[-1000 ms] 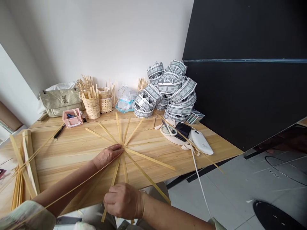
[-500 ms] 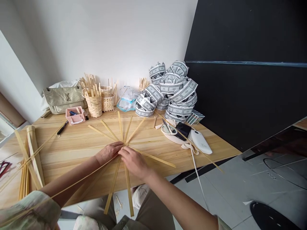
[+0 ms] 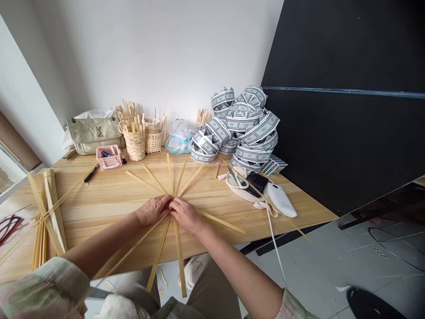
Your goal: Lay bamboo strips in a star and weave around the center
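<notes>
Flat bamboo strips (image 3: 180, 266) cross at one centre on the table and fan out in all directions like spokes. My left hand (image 3: 153, 211) is closed on the left side of this crossing, with its fingertips pressed on the strips. Against it, my right hand (image 3: 186, 216) is closed, thumb and fingers pinching at the near side of the centre. A long thin bamboo strip (image 3: 133, 248) runs from between my hands down to the lower left, past my left forearm. My fingers cover the crossing itself, so the weave there is mostly hidden.
A bundle of bamboo strips (image 3: 55, 212) lies at the left, near a black pen (image 3: 90, 173). Woven baskets (image 3: 135, 145), a pink box (image 3: 109, 157) and a bag (image 3: 96, 135) stand behind. Patterned ribbon rolls (image 3: 244, 117), scissors (image 3: 237, 180) and a white device (image 3: 281, 200) are right.
My right hand has drawn in closer to my left at the crossing, and its fingers are more tucked. The thin strip hangs lower across my left forearm. The view has shifted slightly.
</notes>
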Available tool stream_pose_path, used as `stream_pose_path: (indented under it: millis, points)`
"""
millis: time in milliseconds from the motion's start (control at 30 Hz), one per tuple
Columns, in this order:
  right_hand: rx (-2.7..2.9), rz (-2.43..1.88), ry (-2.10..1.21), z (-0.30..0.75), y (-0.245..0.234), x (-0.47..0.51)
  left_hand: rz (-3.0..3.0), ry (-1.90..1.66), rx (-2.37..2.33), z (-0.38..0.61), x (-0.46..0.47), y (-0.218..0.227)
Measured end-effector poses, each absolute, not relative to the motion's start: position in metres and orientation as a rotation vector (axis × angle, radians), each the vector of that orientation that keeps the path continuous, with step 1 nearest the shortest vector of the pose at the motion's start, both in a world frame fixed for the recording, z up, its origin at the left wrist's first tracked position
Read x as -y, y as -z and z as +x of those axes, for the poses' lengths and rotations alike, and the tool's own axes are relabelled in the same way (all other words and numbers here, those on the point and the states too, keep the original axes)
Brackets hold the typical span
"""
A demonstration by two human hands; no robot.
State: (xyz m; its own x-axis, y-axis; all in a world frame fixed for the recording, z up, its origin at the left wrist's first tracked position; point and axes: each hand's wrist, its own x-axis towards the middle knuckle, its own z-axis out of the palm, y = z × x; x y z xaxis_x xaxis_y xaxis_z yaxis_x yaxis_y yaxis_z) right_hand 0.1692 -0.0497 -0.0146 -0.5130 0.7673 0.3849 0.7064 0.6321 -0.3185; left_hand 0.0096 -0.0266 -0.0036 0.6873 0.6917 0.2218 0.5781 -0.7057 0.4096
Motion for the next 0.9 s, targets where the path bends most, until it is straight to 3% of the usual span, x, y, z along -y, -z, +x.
stream_pose_path:
  millis: [600,700,900]
  points:
    - [2.728,-0.777,-0.316,0.207,-0.021,0.095,2.775,-0.413,-0.977,0.005,0.021,0.011]
    - [2.862,-0.733,-0.246,0.215,-0.025,0.118,2.78,-0.42,-0.978,0.005,0.02,0.013]
    - [2.797,-0.842,0.193,0.204,-0.005,0.138,2.787,-0.446,-0.998,0.005,0.022,0.012]
